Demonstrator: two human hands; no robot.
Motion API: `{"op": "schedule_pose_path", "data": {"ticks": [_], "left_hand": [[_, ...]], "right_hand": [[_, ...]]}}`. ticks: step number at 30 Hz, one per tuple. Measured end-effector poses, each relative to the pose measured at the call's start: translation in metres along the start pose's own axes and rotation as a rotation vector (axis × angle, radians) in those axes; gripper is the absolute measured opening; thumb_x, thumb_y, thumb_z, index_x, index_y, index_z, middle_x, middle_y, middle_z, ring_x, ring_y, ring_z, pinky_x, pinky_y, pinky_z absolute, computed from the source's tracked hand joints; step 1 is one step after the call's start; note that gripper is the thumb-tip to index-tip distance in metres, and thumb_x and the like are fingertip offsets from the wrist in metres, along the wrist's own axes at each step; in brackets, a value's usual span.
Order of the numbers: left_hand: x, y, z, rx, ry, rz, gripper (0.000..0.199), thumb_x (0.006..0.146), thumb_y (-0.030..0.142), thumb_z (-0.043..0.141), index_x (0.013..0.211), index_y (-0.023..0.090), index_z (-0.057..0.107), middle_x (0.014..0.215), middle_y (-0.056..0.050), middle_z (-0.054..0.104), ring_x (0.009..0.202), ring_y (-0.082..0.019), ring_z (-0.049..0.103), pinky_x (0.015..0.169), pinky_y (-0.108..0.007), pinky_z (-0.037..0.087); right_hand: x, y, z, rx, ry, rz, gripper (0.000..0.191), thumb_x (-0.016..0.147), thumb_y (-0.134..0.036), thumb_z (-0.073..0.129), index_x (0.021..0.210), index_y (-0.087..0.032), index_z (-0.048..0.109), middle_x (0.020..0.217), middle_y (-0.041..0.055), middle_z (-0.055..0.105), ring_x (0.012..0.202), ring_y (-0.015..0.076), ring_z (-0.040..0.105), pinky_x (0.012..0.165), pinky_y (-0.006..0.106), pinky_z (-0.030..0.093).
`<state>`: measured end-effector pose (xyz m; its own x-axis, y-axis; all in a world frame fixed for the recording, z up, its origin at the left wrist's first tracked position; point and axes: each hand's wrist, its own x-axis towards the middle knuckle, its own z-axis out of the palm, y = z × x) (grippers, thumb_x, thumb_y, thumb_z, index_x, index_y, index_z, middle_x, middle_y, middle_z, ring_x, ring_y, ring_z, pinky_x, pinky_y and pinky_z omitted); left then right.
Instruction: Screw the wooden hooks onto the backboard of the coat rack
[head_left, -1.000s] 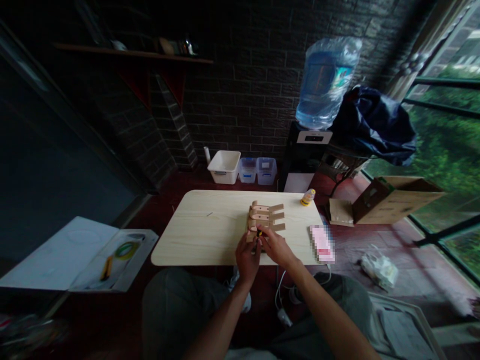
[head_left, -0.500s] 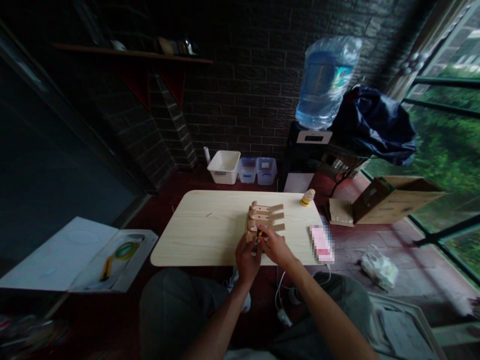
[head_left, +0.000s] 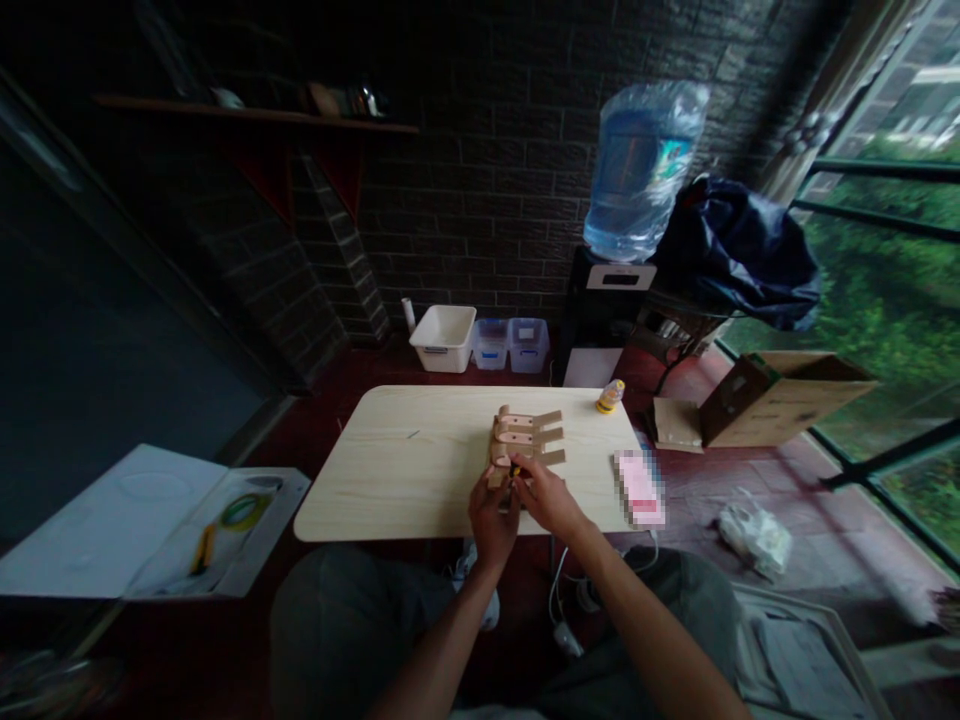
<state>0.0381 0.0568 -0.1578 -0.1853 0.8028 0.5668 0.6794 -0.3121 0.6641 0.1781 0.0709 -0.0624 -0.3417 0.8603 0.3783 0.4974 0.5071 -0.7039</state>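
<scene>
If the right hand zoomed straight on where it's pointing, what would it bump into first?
Probably the brown piece with strips, close ahead of the right hand. That hand seems to pinch a small black-and-yellow thing, and the depth is hard to judge.

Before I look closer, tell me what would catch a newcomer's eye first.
Likely the large translucent blue plastic water bottle atop the black-and-white dispenser, upper right. Then the pale wood-grain table at centre, where the left grip and right grip meet at the near end of a tan piece with fingerlike strips. Last, the pink, pixelated rectangular item at the table's right edge.
</scene>
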Motion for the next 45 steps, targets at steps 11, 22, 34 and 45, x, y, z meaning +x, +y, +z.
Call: {"op": "schedule_pose_path", "data": {"ticks": [11,22,34,45], "left_hand": [[0.0009,-0.0067,0.0043,0.038,-0.006,0.032,0.030,0.093,0.032,0.056,0.120,0.025,0.069,0.139,-0.012,0.058,0.131,-0.030,0.053,0.104,-0.054,0.050],[-0.0017,-0.0046,0.0059,0.008,0.015,0.000,0.027,0.092,0.034,0.058,0.113,0.025,0.072,0.140,-0.010,0.058,0.130,-0.029,0.054,0.104,-0.051,0.050],[-0.0016,-0.0061,0.0051,0.045,0.010,0.021,0.027,0.092,0.030,0.056,0.114,0.024,0.071,0.139,-0.011,0.059,0.131,-0.029,0.053,0.106,-0.052,0.049],[-0.0020,-0.0054,0.0043,0.059,-0.004,0.027,0.028,0.094,0.031,0.055,0.118,0.026,0.070,0.142,-0.010,0.056,0.132,-0.029,0.052,0.104,-0.050,0.050]], "right_hand": [[0.0006,-0.0052,-0.0001,-0.059,-0.039,-0.078,0.048,0.100,-0.019,0.049,0.145,-0.032,0.047,0.128,0.0073,0.065,0.116,0.0215,0.065,0.098,0.038,0.054],[-0.0021,-0.0023,0.0014,-0.106,-0.050,-0.046,0.045,0.101,-0.020,0.049,0.145,-0.030,0.048,0.125,0.0079,0.067,0.110,0.0210,0.067,0.094,0.036,0.055],[-0.0013,-0.0068,0.0032,-0.110,-0.041,-0.086,0.047,0.101,-0.020,0.048,0.147,-0.033,0.047,0.125,0.0072,0.067,0.110,0.0210,0.068,0.093,0.035,0.056],[-0.0045,0.0003,0.0067,-0.050,-0.004,-0.050,0.048,0.100,-0.020,0.049,0.146,-0.032,0.045,0.128,0.0076,0.066,0.106,0.0203,0.069,0.095,0.038,0.056]]}}
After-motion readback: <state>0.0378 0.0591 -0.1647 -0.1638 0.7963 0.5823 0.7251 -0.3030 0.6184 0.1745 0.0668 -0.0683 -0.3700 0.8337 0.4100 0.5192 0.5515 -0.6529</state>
